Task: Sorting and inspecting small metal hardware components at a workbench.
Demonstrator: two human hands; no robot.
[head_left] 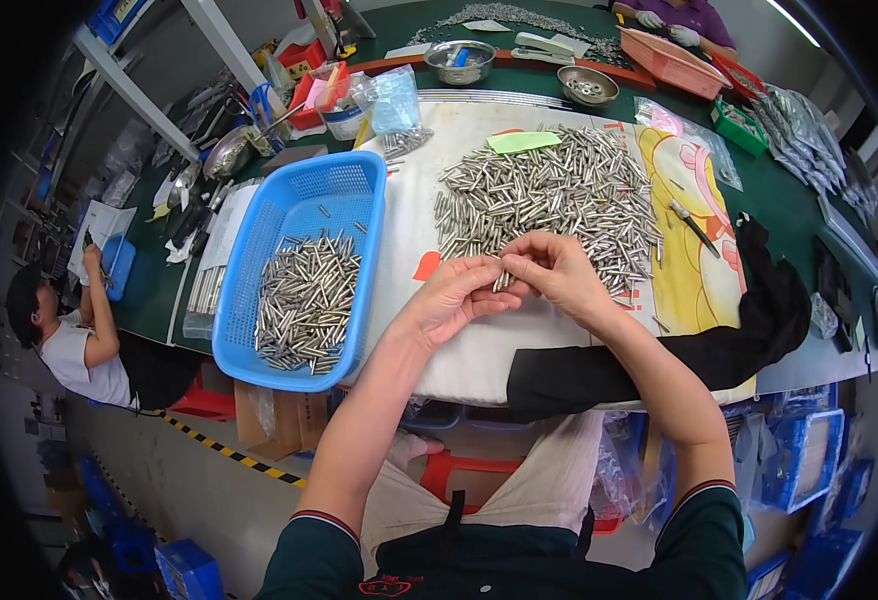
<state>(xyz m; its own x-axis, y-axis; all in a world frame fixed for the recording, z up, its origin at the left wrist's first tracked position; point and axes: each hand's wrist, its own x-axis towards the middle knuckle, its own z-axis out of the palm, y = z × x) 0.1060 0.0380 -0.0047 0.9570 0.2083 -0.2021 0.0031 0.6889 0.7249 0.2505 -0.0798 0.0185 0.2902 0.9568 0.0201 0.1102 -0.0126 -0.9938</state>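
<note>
While both hands meet over the near edge of the pile, the head view shows the sorting of small metal pins in mid-step. The left hand is curled, thumb and fingers pinched on a few pins that poke out between the two hands. The right hand is also closed to a pinch, its fingertips on the same little bundle; whether it truly grips or only steadies them I cannot tell. The held pins lie just in front of the big pile, above the white cloth, near the middle of the table. Their long axis seems to run near-to-far with a slight lean, the free ends pointing down toward the person; the ends are too small to tell apart. By my judgement this is the checking or gathering step, and the next move calls for a steady pinch and a carry left to the blue basket, where pins already lie heaped, without letting them slip.
</note>
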